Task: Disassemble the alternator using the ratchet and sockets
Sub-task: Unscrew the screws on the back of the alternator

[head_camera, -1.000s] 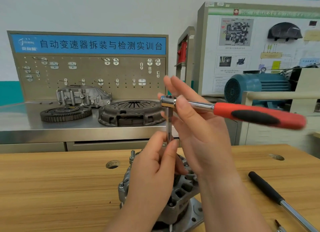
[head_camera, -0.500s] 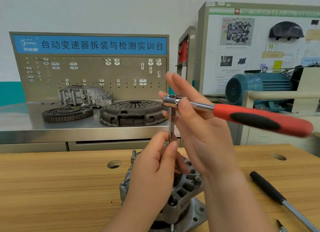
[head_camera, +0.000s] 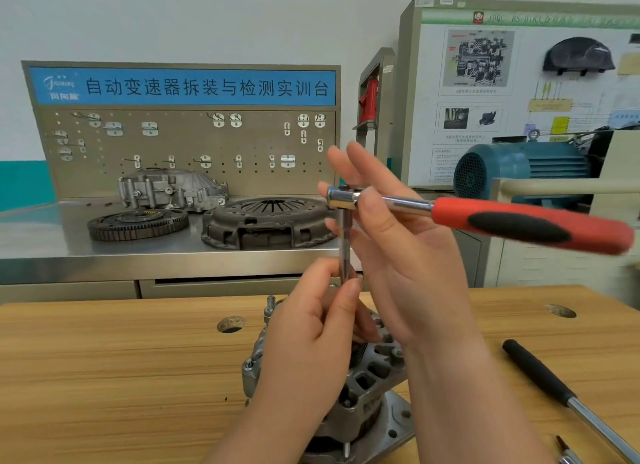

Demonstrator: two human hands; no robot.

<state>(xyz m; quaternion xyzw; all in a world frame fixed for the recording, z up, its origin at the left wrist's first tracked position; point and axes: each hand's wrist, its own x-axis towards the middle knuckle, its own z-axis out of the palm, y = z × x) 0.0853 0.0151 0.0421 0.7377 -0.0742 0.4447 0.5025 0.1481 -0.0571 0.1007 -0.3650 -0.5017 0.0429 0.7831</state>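
The alternator [head_camera: 372, 371] stands at the near edge of the wooden bench [head_camera: 121, 377], its ribbed grey housing bolted upright on a metal base plate [head_camera: 394, 425]; a threaded stud [head_camera: 270, 304] sticks up from its left side. The left hand [head_camera: 311, 342] rises in front of the housing and hides its top; thumb and forefinger pinch the lower end of a slim extension bar [head_camera: 344, 245], which stands upright above the alternator; whether a socket sits on its tip cannot be told, as the fingers cover it. The bar's top end is seated in the head of the ratchet [head_camera: 519, 222]; the right hand [head_camera: 405, 266] holds that head with the thumb pressed across its neck against the fingers, which reach up nearly straight behind it; the red and black handle juts out to the right, level and free of any hand. To the right on the bench lies a black-handled tool [head_camera: 540, 373] with a bright steel shaft, well apart from the alternator; two round holes [head_camera: 230, 324] pierce the bench top further back. Beyond the bench stands a steel counter [head_camera: 52, 235]; on it rest a toothed flywheel [head_camera: 138, 223], a clutch pressure plate [head_camera: 266, 221] just beside it, and an aluminium casing [head_camera: 169, 189] behind both. A pegboard [head_camera: 194, 141] with hooks and a blue sign [head_camera: 183, 86] backs the counter; further right are a blue motor [head_camera: 519, 165] and a display board [head_camera: 519, 82].
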